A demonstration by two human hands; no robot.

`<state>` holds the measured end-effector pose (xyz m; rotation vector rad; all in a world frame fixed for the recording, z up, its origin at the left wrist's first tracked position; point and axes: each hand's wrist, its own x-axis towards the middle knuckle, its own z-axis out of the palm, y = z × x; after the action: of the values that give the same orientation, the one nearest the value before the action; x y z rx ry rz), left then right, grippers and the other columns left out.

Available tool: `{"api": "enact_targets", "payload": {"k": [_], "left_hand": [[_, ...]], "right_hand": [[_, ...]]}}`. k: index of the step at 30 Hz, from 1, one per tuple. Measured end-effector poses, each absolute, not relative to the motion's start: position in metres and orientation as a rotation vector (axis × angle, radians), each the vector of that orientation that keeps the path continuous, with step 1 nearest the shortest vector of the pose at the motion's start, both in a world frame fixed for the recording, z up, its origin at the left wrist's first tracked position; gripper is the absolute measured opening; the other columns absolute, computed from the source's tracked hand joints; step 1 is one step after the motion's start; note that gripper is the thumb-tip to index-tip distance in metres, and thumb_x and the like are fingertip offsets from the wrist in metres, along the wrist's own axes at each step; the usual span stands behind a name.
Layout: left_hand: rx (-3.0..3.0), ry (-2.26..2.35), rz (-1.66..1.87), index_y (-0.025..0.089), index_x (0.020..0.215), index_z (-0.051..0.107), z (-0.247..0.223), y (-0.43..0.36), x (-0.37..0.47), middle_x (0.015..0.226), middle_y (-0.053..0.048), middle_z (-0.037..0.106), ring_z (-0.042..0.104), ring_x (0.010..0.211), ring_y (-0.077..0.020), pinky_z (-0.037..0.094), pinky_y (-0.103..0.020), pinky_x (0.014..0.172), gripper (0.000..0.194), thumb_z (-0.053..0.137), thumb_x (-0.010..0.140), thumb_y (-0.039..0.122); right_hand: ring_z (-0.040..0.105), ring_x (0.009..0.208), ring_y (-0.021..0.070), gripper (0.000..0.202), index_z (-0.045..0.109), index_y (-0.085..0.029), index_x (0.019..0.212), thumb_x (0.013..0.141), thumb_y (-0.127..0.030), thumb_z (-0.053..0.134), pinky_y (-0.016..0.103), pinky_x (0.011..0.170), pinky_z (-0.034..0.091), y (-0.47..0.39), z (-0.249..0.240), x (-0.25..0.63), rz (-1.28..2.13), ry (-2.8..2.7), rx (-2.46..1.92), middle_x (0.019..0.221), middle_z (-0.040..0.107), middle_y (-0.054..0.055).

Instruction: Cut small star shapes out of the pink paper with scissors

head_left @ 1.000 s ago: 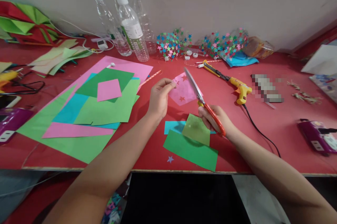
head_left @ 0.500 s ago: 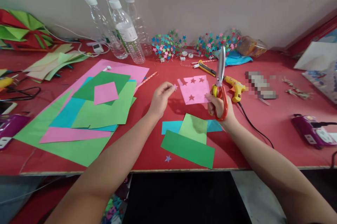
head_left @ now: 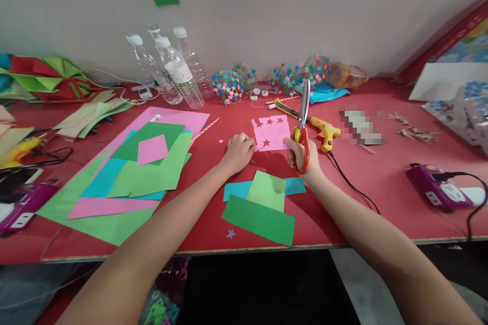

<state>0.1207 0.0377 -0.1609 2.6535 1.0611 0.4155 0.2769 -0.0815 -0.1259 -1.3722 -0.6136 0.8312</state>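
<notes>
My right hand [head_left: 307,162] is closed round red-and-yellow-handled scissors [head_left: 304,106], their metal blades pointing up. The same hand's thumb rests on the right edge of a pink paper sheet [head_left: 275,134] with several star-shaped holes. At the sheet's lower left corner, my left hand [head_left: 240,153] has its fingers curled and seems to pinch the edge; the fingertips are partly hidden. A tiny pink scrap [head_left: 221,141] lies left of that hand. Below the hands are a dark green strip [head_left: 259,220], a light green piece [head_left: 267,190], a blue strip [head_left: 237,189] and a small star [head_left: 231,234].
Stacked coloured sheets [head_left: 152,177] lie left, with plastic bottles [head_left: 179,70] behind. Star-filled clear balls [head_left: 231,86] line the wall. A yellow cutter [head_left: 285,109], a corded glue gun [head_left: 326,131] and a purple power strip [head_left: 438,187] are on the right.
My left hand has moved down to the pink sheet's corner and no longer shows the small pink star in its fingertips. A pink scrap now shows on the table. The view has shifted.
</notes>
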Motion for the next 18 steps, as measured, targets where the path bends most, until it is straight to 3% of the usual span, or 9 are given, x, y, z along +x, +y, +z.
{"api": "enact_targets", "payload": {"k": [6,12,15,18], "left_hand": [[2.892,1.088,0.343,0.014,0.088,0.064,-0.159,0.05,0.14,0.107,-0.017,0.056,0.048,0.104,-0.0308,0.037,-0.044,0.089,0.016,0.051,0.085,0.024],[2.378,0.998,0.745,0.017,0.081,0.062,-0.144,0.04,0.131,0.097,-0.013,0.062,0.053,0.099,-0.0292,0.039,-0.044,0.09,0.012,0.062,0.075,0.028],[1.695,0.644,0.735,0.018,0.101,0.063,-0.137,0.024,0.118,0.102,-0.008,0.068,0.06,0.099,-0.026,0.045,-0.039,0.088,0.036,0.065,0.067,0.028],[1.339,0.493,0.68,0.019,0.109,0.062,-0.135,0.011,0.108,0.107,-0.007,0.071,0.064,0.099,-0.0247,0.048,-0.036,0.085,0.05,0.063,0.059,0.018]], "right_hand": [[0.036,0.026,0.0074,0.025,0.041,-0.022,0.061,0.071,-0.031,0.063,0.021,0.029,0.028,-0.083,-0.123,0.275,0.823,-0.649,-1.345,0.036,0.041,-0.01],[0.034,0.027,0.0074,0.027,0.041,-0.023,0.061,0.07,-0.031,0.065,0.021,0.029,0.028,-0.085,-0.122,0.274,0.893,-0.654,-1.314,0.036,0.04,-0.01],[0.035,0.027,0.008,0.027,0.042,-0.023,0.062,0.072,-0.032,0.065,0.022,0.03,0.029,-0.086,-0.121,0.271,0.919,-0.694,-1.351,0.037,0.043,-0.009],[0.037,0.029,0.0083,0.028,0.043,-0.022,0.061,0.073,-0.034,0.065,0.021,0.03,0.028,-0.088,-0.123,0.268,0.932,-0.75,-1.398,0.038,0.045,-0.007]]}}
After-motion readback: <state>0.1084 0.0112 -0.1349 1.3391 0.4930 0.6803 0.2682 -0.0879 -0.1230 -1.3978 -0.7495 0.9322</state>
